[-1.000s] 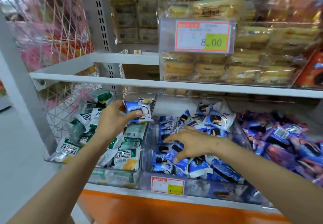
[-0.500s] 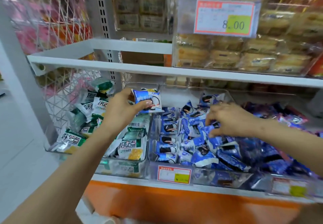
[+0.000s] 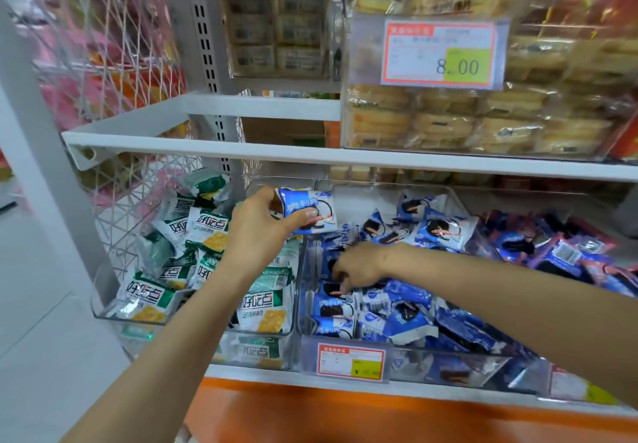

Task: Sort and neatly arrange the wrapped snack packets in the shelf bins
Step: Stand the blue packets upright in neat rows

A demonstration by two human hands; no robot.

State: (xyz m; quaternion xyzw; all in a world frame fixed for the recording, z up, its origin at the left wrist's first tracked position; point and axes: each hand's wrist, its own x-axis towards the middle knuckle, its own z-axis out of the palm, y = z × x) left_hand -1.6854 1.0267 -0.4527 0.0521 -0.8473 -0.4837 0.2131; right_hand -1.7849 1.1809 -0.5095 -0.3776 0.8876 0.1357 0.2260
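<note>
My left fingers pinch a blue packet over the bin of its kind; it is light, crinkly and slippery, the biscuit inside brittle, so hold the crimped edge; my right fingers curl among the packets there; tips hidden, grip I cannot tell.

your view is bright and evenly lit, shadows faint; edges bow outward, pink netted packs at left blur, clear plastic upper bin shows hazy glare.

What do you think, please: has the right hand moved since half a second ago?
Yes: the right hand went left, from right of the lower price label to directly above it.
</note>
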